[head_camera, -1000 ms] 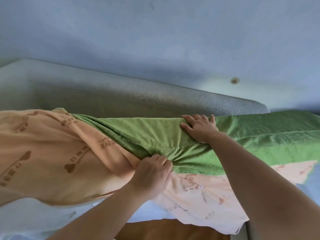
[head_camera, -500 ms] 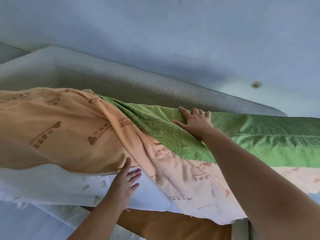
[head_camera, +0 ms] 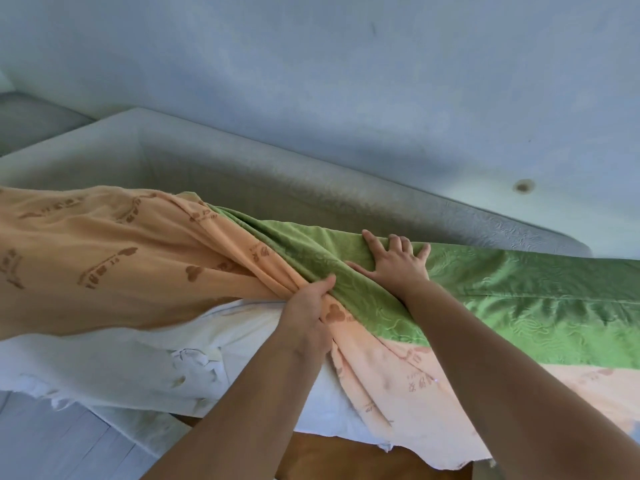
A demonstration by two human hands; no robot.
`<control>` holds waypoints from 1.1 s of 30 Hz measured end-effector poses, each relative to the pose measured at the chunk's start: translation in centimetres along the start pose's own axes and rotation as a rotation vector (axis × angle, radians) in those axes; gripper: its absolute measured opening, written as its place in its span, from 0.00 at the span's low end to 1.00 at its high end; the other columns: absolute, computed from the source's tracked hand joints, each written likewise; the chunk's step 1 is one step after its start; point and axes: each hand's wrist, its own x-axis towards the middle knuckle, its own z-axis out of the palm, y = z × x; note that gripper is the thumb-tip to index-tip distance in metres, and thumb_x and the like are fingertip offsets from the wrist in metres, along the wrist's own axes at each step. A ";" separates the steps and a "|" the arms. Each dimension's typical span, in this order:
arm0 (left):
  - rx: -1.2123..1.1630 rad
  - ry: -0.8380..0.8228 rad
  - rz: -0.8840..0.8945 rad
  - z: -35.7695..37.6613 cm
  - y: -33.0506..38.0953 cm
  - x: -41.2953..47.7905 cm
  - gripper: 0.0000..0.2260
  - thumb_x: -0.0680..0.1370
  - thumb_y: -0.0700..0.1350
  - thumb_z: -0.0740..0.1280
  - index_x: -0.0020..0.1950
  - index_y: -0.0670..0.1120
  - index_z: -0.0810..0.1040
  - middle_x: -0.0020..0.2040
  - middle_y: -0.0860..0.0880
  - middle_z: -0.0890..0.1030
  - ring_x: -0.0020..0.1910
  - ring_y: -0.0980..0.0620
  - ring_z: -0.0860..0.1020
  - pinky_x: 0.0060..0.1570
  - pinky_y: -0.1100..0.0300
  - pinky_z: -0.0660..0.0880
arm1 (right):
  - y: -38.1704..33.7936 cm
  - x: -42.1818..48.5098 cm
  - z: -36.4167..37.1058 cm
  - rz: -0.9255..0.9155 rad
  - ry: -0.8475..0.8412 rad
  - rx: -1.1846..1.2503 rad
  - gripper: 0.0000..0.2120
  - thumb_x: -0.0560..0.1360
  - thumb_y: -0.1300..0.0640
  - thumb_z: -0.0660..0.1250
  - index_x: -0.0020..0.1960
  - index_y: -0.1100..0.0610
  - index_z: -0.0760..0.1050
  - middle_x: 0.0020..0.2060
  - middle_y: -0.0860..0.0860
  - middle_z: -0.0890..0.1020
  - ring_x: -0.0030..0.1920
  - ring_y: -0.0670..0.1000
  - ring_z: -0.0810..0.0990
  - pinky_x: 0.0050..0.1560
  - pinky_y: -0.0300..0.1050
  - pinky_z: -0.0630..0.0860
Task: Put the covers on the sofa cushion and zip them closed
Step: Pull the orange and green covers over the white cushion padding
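A long sofa cushion lies across the view, its white inner casing (head_camera: 114, 362) showing at the lower left. An orange printed cover (head_camera: 104, 258) wraps its left part and bunches in folds at the middle. A green embossed cover (head_camera: 519, 292) lies over the right part. My left hand (head_camera: 308, 313) is shut on the bunched orange cover where it meets the green. My right hand (head_camera: 394, 261) presses flat on the green cover at the cushion's top edge, fingers spread. No zip is visible.
A grey sofa back (head_camera: 277, 188) runs behind the cushion, with a pale wall (head_camera: 346, 81) above it. A brown surface (head_camera: 346, 459) shows under the cushion's front edge. Pale floor (head_camera: 52, 441) lies at the lower left.
My left hand let go of the fabric, dropped open to the white casing, then came back up and gripped the orange cover. The right hand stayed pressed on the green cover.
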 end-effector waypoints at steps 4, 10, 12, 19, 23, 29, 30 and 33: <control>0.028 0.123 0.090 -0.7 -0.9 -0.5 0.04 0.77 0.37 0.64 0.43 0.38 0.75 0.33 0.44 0.79 0.22 0.51 0.75 0.22 0.64 0.72 | 0.2 -0.6 0.1 -0.016 0.012 0.020 0.44 0.64 0.23 0.43 0.75 0.41 0.44 0.74 0.57 0.56 0.75 0.57 0.50 0.69 0.71 0.42; -0.049 0.142 0.090 -3.8 -1.4 -2.0 0.06 0.78 0.40 0.64 0.46 0.38 0.78 0.46 0.38 0.81 0.45 0.39 0.79 0.53 0.44 0.77 | 0.3 0.3 -0.3 -0.007 -0.027 0.030 0.42 0.67 0.24 0.44 0.75 0.42 0.44 0.75 0.57 0.54 0.75 0.58 0.48 0.69 0.71 0.40; -0.133 0.119 0.131 -4.1 -2.1 -2.1 0.06 0.78 0.38 0.63 0.44 0.38 0.77 0.42 0.41 0.80 0.38 0.44 0.77 0.42 0.54 0.78 | 0.3 0.7 -0.5 -0.004 -0.033 0.024 0.42 0.67 0.24 0.44 0.75 0.42 0.44 0.75 0.57 0.53 0.75 0.58 0.47 0.69 0.70 0.39; -0.323 0.125 0.105 -4.0 -2.8 -2.3 0.05 0.78 0.39 0.62 0.48 0.40 0.77 0.37 0.44 0.82 0.41 0.46 0.78 0.49 0.50 0.74 | 0.2 1.2 -0.4 0.001 -0.030 0.017 0.41 0.67 0.24 0.45 0.75 0.41 0.44 0.75 0.56 0.54 0.75 0.58 0.48 0.69 0.70 0.39; -0.319 0.153 0.031 -2.8 -1.9 -3.8 0.04 0.78 0.41 0.65 0.46 0.41 0.77 0.39 0.43 0.82 0.41 0.45 0.79 0.52 0.44 0.74 | 0.4 1.6 -0.4 0.005 -0.042 0.020 0.41 0.68 0.25 0.46 0.75 0.42 0.44 0.75 0.57 0.54 0.75 0.57 0.48 0.69 0.70 0.40; -0.278 0.148 0.044 -1.8 -1.4 -5.0 0.05 0.75 0.41 0.69 0.46 0.39 0.78 0.45 0.41 0.82 0.47 0.44 0.80 0.59 0.45 0.73 | 0.4 2.6 -0.7 0.011 -0.079 -0.006 0.41 0.68 0.25 0.45 0.75 0.41 0.43 0.75 0.57 0.54 0.75 0.58 0.49 0.69 0.70 0.41; -0.252 0.161 0.061 -1.7 -1.3 -5.1 0.05 0.75 0.41 0.69 0.46 0.39 0.78 0.45 0.41 0.82 0.47 0.44 0.80 0.58 0.45 0.74 | 0.4 2.7 -0.7 0.013 -0.084 -0.009 0.41 0.68 0.25 0.45 0.75 0.41 0.42 0.75 0.57 0.54 0.75 0.58 0.49 0.69 0.70 0.41; -0.077 0.204 0.176 -2.5 -0.6 -5.2 0.07 0.77 0.43 0.67 0.47 0.39 0.78 0.43 0.42 0.83 0.44 0.45 0.81 0.50 0.49 0.77 | 0.5 2.8 -0.7 0.013 -0.087 -0.014 0.40 0.68 0.25 0.45 0.75 0.41 0.43 0.74 0.57 0.54 0.75 0.58 0.50 0.69 0.70 0.42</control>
